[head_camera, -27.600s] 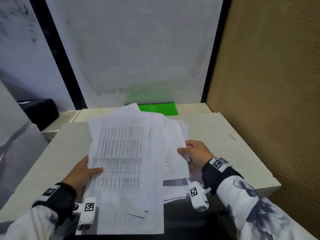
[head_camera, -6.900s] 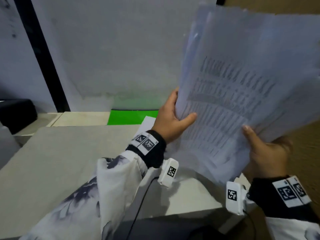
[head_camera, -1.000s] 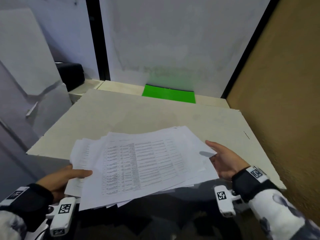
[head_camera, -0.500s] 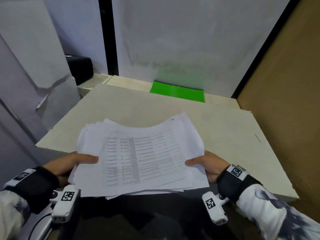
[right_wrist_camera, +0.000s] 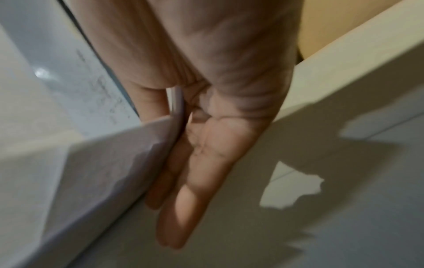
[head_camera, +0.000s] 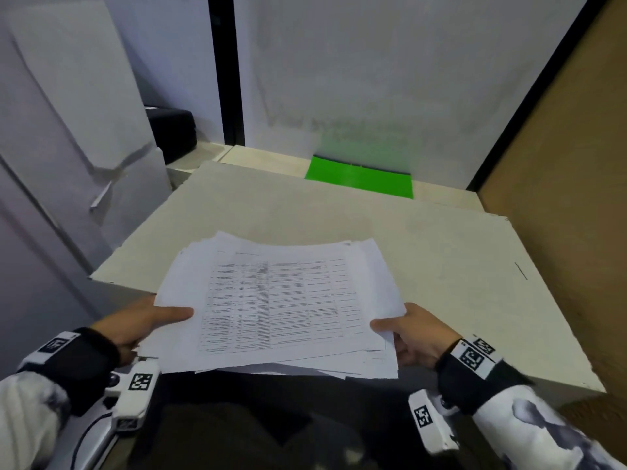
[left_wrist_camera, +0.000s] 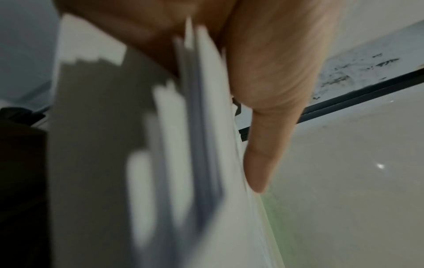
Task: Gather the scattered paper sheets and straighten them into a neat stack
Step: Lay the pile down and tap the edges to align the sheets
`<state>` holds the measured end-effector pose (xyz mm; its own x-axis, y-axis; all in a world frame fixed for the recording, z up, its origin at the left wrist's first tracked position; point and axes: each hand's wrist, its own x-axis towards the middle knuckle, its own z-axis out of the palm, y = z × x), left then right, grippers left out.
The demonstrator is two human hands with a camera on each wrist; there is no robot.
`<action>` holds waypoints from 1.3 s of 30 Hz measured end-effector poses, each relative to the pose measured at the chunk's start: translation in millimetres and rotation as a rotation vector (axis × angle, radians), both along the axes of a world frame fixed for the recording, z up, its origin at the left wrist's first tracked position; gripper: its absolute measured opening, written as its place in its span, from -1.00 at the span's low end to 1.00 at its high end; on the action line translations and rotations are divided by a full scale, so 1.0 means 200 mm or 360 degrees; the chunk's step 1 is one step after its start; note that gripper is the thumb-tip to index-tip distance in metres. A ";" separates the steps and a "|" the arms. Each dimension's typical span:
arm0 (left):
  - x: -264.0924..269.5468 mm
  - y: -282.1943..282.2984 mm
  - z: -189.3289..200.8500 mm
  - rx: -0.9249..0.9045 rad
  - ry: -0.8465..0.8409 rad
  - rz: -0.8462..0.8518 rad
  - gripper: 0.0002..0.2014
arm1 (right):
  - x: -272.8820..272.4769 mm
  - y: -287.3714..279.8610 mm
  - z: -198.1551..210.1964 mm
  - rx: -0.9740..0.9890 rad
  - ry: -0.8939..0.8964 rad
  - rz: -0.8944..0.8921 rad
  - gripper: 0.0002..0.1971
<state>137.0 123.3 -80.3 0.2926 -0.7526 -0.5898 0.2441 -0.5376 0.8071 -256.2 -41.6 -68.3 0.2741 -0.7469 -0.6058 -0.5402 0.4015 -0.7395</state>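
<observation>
A loose stack of printed paper sheets (head_camera: 281, 307) is held flat above the near edge of the pale table (head_camera: 441, 252), its edges still fanned unevenly. My left hand (head_camera: 146, 322) pinches the stack's left side, thumb on top and fingers underneath. My right hand (head_camera: 410, 332) pinches the right side the same way. In the left wrist view the thumb lies along the offset sheet edges (left_wrist_camera: 195, 145). In the right wrist view straight fingers (right_wrist_camera: 183, 190) run under the paper (right_wrist_camera: 80, 172) with the thumb above it.
A green sheet (head_camera: 359, 179) lies at the table's far edge against the white wall. A brown board (head_camera: 559, 198) walls the right side. Grey panels (head_camera: 68, 147) and a black object (head_camera: 173, 134) stand at the left.
Both hands have closed in on the stack's sides over the last second; my right hand went from open beside the sheets to pinching them, and the fanned sheets are drawn closer together.
</observation>
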 end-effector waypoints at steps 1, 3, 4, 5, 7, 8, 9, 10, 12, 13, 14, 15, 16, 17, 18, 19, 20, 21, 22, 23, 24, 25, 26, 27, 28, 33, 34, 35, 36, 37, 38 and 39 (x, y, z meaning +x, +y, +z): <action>0.02 0.00 0.00 0.0002 0.0010 0.0001 -0.62 | -0.02 0.00 0.02 0.0044 -0.0068 -0.0039 -0.80; 0.05 0.00 -0.01 0.0044 -0.0067 -0.0013 -0.55 | -0.03 -0.01 0.02 0.0065 -0.0173 -0.0244 -0.75; 0.06 0.00 -0.01 0.0060 -0.0120 -0.0024 -0.57 | -0.02 -0.01 0.01 0.0057 -0.0186 -0.0308 -0.73; 0.06 -0.01 -0.02 0.0074 -0.0157 -0.0013 -0.62 | 0.01 0.01 -0.01 0.0041 -0.0165 -0.0312 -0.73; 0.06 -0.02 -0.02 0.0079 -0.0184 0.0003 -0.64 | 0.07 0.03 -0.02 0.0038 -0.0101 -0.0215 -0.78; 0.07 -0.02 -0.01 0.0077 -0.0203 0.0000 -0.61 | 0.08 0.04 -0.01 0.0081 -0.0095 -0.0172 -0.80; 0.08 -0.02 -0.01 0.0066 -0.0206 -0.0002 -0.63 | 0.08 0.03 0.01 0.0134 -0.0112 -0.0143 -0.79; 0.09 -0.02 0.00 0.0064 -0.0195 -0.0004 -0.68 | 0.06 0.01 0.03 0.0178 -0.0158 -0.0156 -0.76; 0.11 -0.02 0.00 0.0068 -0.0203 -0.0039 -0.74 | 0.05 -0.01 0.05 0.0245 -0.0213 -0.0211 -0.70; 0.11 -0.01 0.00 0.0075 -0.0213 -0.0046 -0.73 | 0.06 0.00 0.05 0.0259 -0.0179 -0.0172 -0.71; 0.12 -0.01 -0.01 0.0081 -0.0221 -0.0051 -0.72 | 0.09 0.03 0.04 0.0255 -0.0140 -0.0113 -0.75; 0.12 -0.02 -0.01 0.0086 -0.0213 -0.0045 -0.71 | 0.11 0.06 0.03 0.0222 -0.0093 -0.0069 -0.81; 0.14 -0.02 -0.02 0.0099 -0.0197 -0.0035 -0.69 | 0.12 0.08 0.02 0.0216 -0.0070 -0.0053 -0.84; 0.15 -0.02 -0.02 0.0115 -0.0184 -0.0023 -0.67 | 0.11 0.11 0.01 0.0252 -0.0084 -0.0033 -0.83; 0.17 -0.02 -0.02 0.0121 -0.0179 -0.0011 -0.64 | 0.09 0.11 0.01 0.0331 -0.0143 -0.0021 -0.77; 0.19 -0.01 -0.02 0.0116 -0.0182 -0.0010 -0.60 | 0.06 0.11 0.00 0.0413 -0.0215 -0.0026 -0.70; 0.21 -0.01 -0.03 0.0112 -0.0179 -0.0024 -0.54 | 0.03 0.10 0.00 0.0502 -0.0294 -0.0051 -0.65; 0.21 -0.01 -0.04 0.0119 -0.0181 -0.0050 -0.50 | 0.02 0.10 0.00 0.0580 -0.0379 -0.0109 -0.63; 0.20 -0.01 -0.05 0.0113 -0.0182 -0.0068 -0.49 | 0.03 0.12 0.00 0.0628 -0.0452 -0.0176 -0.64; 0.19 -0.01 -0.06 0.0092 -0.0174 -0.0068 -0.53 | 0.05 0.13 -0.01 0.0641 -0.0516 -0.0227 -0.65; 0.17 -0.01 -0.06 0.0068 -0.0151 -0.0061 -0.59 | 0.09 0.15 -0.03 0.0611 -0.0600 -0.0263 -0.64; 0.15 -0.01 -0.07 0.0037 -0.0139 -0.0058 -0.63 | 0.12 0.17 -0.06 0.0553 -0.0676 -0.0287 -0.62; 0.14 -0.01 -0.06 -0.0015 -0.0171 -0.0076 -0.63 | 0.15 0.20 -0.08 0.0493 -0.0732 -0.0305 -0.61; 0.13 -0.01 -0.05 -0.0080 -0.0250 -0.0104 -0.60 | 0.17 0.21 -0.10 0.0463 -0.0767 -0.0342 -0.59; 0.13 -0.01 -0.04 -0.0146 -0.0354 -0.0126 -0.59 | 0.18 0.22 -0.10 0.0474 -0.0798 -0.0385 -0.59; 0.10 -0.04 0.07 -0.0408 -0.0915 -0.0142 -0.72 | 0.18 0.19 -0.01 0.0465 -0.1039 -0.0364 -0.60; 0.09 -0.06 0.10 -0.0468 -0.0982 -0.0137 -0.72 | 0.17 0.18 0.01 0.0368 -0.1082 -0.0348 -0.57; 0.09 -0.08 0.13 -0.0543 -0.1025 -0.0119 -0.71 | 0.16 0.16 0.04 0.0226 -0.1107 -0.0342 -0.54; 0.08 -0.12 0.15 -0.0641 -0.1030 -0.0082 -0.72 | 0.15 0.14 0.07 0.0078 -0.1143 -0.0334 -0.50; 0.06 -0.16 0.19 -0.0739 -0.1009 -0.0028 -0.74 | 0.12 0.11 0.11 -0.0043 -0.1200 -0.0325 -0.47; 0.04 -0.21 0.22 -0.0845 -0.0988 0.0024 -0.77 | 0.09 0.07 0.16 -0.0131 -0.1262 -0.0305 -0.44; 0.02 -0.26 0.25 -0.0920 -0.0962 0.0083 -0.81 | 0.06 0.03 0.20 -0.0187 -0.1296 -0.0285 -0.42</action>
